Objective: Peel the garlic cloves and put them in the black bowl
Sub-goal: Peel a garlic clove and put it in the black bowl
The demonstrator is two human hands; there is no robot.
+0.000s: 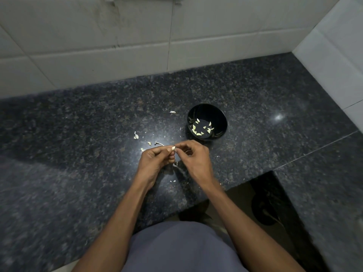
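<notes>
Peeling in hand: a garlic clove [173,148] sits pinched at the tips of the left hand [155,160], its pale end up and showing above the fingertips.
Left hand grip: fingers curled in, thumb and forefinger closed round the clove; the lower part of the clove is hidden by them.
Right hand grip: the right hand [194,157] meets the clove from the right, its fingertips [179,147] pinched at the clove's side, most likely on a flap of skin; the skin itself is too small to make out.
Key relation: the clove lies between both sets of fingertips, long axis roughly upright; the black bowl [222,118] lies beyond and to the right, nearer the right hand.
Judged next move: strip the skin, then carry the clove right and forward over the rim.
Beneath the hands: scraps of papery skin [175,164] on the dark granite counter [78,134].
Left of the hands: loose cloves or skins [136,136], well apart from the bowl.
In the way: nothing stands between hands and bowl.
Bowl contents: peeled cloves [198,134] scattered across the bottom.
Farther back: one pale piece [172,112] left of the bowl, then the white tiled wall [176,36].
</notes>
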